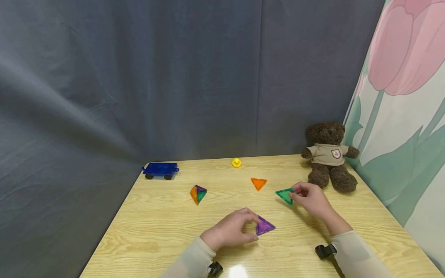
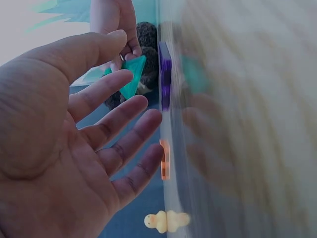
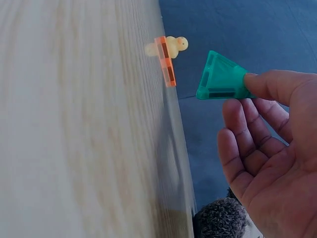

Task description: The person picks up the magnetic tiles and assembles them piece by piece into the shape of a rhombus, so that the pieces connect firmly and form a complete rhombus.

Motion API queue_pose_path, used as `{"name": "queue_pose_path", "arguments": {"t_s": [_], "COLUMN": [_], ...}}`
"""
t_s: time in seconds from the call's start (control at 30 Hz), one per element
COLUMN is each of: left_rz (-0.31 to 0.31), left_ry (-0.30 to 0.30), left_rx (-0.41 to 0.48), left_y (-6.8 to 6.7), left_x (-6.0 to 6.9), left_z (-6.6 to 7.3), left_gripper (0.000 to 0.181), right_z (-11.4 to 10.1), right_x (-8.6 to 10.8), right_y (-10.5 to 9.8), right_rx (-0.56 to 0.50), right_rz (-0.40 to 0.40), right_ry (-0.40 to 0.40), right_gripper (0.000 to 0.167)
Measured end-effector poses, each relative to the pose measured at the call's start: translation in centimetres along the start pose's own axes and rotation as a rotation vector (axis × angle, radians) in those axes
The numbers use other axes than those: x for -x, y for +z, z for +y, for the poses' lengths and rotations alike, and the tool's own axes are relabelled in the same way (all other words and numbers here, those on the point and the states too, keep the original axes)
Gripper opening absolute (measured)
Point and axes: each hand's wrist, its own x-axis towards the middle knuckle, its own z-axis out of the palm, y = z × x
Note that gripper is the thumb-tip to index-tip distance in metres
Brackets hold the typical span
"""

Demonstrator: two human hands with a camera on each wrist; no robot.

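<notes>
My right hand (image 1: 311, 200) pinches a translucent green triangular tile (image 1: 285, 196) by one corner. In the right wrist view that green tile (image 3: 222, 79) sits between thumb and fingers, raised off the table. A purple triangular tile (image 1: 265, 226) lies flat on the table just right of my left hand (image 1: 233, 227). The left wrist view shows the left fingers loosely extended and holding nothing, with the purple tile (image 2: 165, 77) beyond the fingertips. Farther back lies an orange triangular tile (image 1: 259, 183). At left stands a small pyramid (image 1: 198, 194) with orange, purple and green faces.
A blue wheeled toy cart (image 1: 161, 170) stands at the table's back left corner. Near the back edge is a yellow rubber duck (image 1: 236, 163). A brown teddy bear (image 1: 328, 156) sits at the back right, beside a flowered wall. Dark curtain (image 1: 208, 77) hangs behind the table.
</notes>
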Motion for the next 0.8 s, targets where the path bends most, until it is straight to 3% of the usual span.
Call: {"name": "queue_pose_path", "arguments": {"t_s": [0.33,0.57,0.8], "left_rz": [-0.07,-0.087,-0.091], "left_ry": [0.026,0.04,0.02], "left_rx": [-0.087,-0.137,-0.156], "left_y": [0.5,1.2,1.1], "left_x": [-0.2,-0.4,-0.3], "left_z": [0.9,1.0,0.8], "left_gripper": [0.046,0.045,0.049], "right_z": [0.2,0.1,0.2], "right_x": [0.0,0.2,0.2], "right_y": [0.1,0.0,0.1], "right_rx": [-0.01,-0.02,-0.012], "right_rz": [-0.005,-0.017,-0.029], "right_ry": [0.014,0.005,0.019], "right_gripper": [0.013,0.014,0.014]}}
